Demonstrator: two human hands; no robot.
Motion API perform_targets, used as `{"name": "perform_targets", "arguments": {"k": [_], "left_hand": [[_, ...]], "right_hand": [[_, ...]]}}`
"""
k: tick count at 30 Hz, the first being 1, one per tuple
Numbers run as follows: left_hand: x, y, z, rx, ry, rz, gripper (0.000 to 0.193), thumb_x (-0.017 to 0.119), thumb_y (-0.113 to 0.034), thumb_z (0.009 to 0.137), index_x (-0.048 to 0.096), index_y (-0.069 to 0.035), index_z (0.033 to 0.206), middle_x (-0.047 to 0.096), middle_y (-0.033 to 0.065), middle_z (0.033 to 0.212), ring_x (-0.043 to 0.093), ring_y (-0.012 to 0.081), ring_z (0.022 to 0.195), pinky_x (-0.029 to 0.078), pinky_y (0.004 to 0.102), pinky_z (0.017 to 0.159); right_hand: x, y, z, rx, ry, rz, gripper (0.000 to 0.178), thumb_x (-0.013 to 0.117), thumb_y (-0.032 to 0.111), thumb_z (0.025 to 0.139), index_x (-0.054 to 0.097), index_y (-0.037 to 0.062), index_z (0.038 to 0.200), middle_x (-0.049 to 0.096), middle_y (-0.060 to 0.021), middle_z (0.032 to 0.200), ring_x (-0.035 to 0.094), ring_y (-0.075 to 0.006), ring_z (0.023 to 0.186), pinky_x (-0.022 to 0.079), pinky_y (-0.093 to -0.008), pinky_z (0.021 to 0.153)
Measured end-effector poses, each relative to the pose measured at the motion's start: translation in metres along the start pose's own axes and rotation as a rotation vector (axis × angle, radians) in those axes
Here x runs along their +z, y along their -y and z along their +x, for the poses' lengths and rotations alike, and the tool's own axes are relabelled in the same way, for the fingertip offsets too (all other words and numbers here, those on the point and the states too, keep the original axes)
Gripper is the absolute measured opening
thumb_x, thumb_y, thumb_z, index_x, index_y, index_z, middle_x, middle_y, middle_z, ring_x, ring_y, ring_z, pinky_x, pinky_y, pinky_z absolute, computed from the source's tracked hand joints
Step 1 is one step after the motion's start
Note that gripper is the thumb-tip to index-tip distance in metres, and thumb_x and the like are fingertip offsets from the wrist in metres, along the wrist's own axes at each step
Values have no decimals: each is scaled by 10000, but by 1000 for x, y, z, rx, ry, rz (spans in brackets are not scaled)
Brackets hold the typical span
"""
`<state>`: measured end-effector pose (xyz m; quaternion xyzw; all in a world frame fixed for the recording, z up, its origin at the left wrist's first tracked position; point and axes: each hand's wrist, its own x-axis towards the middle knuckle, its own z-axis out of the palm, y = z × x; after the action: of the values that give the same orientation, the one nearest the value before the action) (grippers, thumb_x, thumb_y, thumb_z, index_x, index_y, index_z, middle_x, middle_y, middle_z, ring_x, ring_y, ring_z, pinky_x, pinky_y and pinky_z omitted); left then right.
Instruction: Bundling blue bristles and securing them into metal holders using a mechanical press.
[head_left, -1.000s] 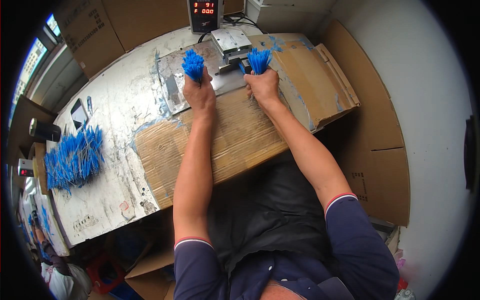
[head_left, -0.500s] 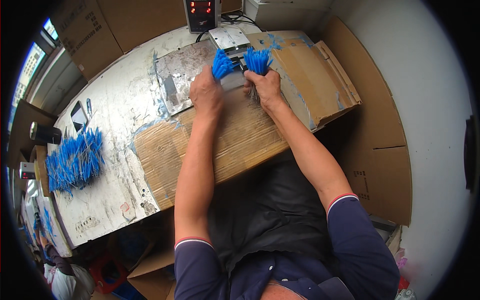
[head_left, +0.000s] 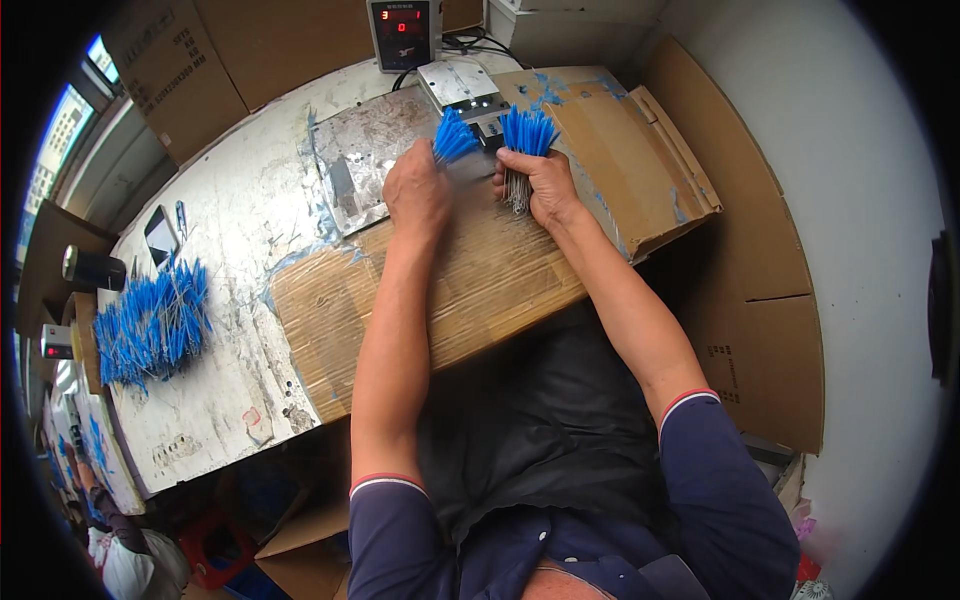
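My left hand [head_left: 415, 190] is closed around a bunch of thin blue-tipped pieces [head_left: 455, 135], their blue ends fanning up and to the right. Close by on the right, my right hand [head_left: 545, 185] grips a second blue-tipped bunch [head_left: 528, 130]. Its blue ends point up, and thin silvery stems [head_left: 516, 192] hang below the fist. Just beyond both hands is a small metal device [head_left: 458, 84] with a dark front part [head_left: 488, 132]. Exactly what kind of pieces these are cannot be made out.
A large pile of similar blue-tipped pieces [head_left: 152, 325] lies at the table's left, near a phone [head_left: 160, 237] and a black cylinder [head_left: 93, 268]. Behind stands a counter box with red digits [head_left: 404, 35]. Cardboard [head_left: 640, 160] covers the right side. Another person [head_left: 125, 555] is at far lower left.
Both hands have shifted slightly, the right one down and right, away from the device. The stems under it show more clearly. The red digits on the counter box have changed.
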<state>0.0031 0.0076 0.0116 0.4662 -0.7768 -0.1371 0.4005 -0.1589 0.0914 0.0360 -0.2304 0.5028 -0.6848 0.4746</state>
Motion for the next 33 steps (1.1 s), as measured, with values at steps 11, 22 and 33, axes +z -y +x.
{"name": "perform_targets", "arguments": {"k": [11,22,33], "left_hand": [[-1,-1,-1,39,-17,51,146,627,-48,813,616,-51,959,682,189,872,665,388,858,509,487,758],[-2,5,0,-156,-132,-104,153,676,-130,843,606,-72,966,681,207,785,668,437,762,490,522,676],[-1,8,1,-163,-143,-109,150,680,-136,842,594,-72,947,683,203,785,669,433,758,484,526,668]], "right_hand": [[-11,2,7,88,58,-65,143,804,41,793,682,3,857,664,-79,697,645,-156,546,542,-283,446],[5,0,2,30,-91,-76,106,770,0,761,686,-4,825,661,-73,675,619,-149,511,488,-275,422],[20,-10,6,-109,-169,-227,92,749,-20,747,661,-12,773,648,-81,654,597,-151,466,476,-273,385]]}}
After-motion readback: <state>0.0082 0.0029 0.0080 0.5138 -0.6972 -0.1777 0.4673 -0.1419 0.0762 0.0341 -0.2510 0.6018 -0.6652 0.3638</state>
